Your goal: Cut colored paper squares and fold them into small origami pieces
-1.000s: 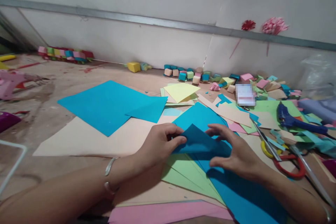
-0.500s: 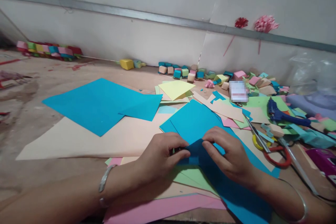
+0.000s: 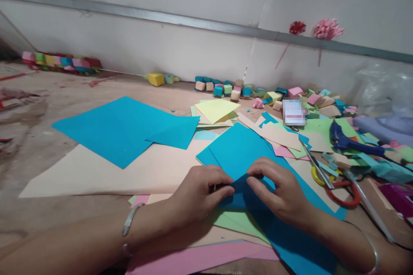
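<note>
A piece of blue paper (image 3: pixel 239 194) is held between both hands near the lower middle. My left hand (image 3: pixel 206 189) pinches its left side between thumb and fingers. My right hand (image 3: pixel 279 189) grips its upper edge, thumb and fingertips close together. Behind the hands lies a blue sheet (image 3: pixel 237 144). A long blue strip (image 3: pixel 290 240) runs under my right forearm toward the bottom edge. Beneath the hands are green paper (image 3: pixel 240 223) and pink paper (image 3: pixel 206 260). The lower part of the held piece is in shadow, and where it ends is hard to tell.
Large blue sheets (image 3: pixel 119 131) rest on cream paper (image 3: pixel 106 176) at left. Orange-handled scissors (image 3: pixel 345 200), a blue glue gun (image 3: pixel 355 144) and paper scraps crowd the right. Small paper cubes (image 3: pixel 217 91) line the wall. A clear plastic bag (image 3: pixel 376 90) stands back right.
My right hand has shifted slightly down and left along the held blue paper, and its fingers sit a little differently. My left hand has barely moved.
</note>
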A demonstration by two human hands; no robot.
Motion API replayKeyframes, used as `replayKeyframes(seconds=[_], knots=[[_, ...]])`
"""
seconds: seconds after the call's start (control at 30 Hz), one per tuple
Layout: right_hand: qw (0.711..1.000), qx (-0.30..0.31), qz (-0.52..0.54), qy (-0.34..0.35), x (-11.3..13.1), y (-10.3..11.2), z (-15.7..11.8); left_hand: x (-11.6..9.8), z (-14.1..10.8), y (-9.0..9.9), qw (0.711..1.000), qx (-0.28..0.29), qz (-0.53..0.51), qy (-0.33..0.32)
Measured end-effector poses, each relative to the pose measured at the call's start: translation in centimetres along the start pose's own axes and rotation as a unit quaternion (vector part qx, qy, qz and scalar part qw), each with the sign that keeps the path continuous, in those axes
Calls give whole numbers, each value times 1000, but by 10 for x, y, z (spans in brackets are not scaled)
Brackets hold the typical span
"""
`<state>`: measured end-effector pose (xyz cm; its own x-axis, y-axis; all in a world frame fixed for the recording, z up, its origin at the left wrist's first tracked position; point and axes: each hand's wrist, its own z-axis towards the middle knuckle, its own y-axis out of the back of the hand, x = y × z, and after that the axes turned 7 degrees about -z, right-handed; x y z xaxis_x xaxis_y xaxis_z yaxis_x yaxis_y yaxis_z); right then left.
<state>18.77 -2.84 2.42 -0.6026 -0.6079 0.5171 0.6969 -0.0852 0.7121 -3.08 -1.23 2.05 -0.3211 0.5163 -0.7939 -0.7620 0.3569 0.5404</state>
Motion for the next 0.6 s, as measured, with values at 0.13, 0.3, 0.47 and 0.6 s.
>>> replayKeyframes(seconds=[0.13,0.3,0.47,0.6], knots=[[1000,1,3,6,1,0,-1,0,0,-1,1000,-1,6,-6],[1000,-7,9,-2,3,0,2,0,-1,-3,1000,-2,9,2],[1000,-6,10,-2,5,1,3,-1,0,-3,1000,0,3,10],[1000,-5,9,-4,6,2,4,0,0,-4,1000,4,7,19]])
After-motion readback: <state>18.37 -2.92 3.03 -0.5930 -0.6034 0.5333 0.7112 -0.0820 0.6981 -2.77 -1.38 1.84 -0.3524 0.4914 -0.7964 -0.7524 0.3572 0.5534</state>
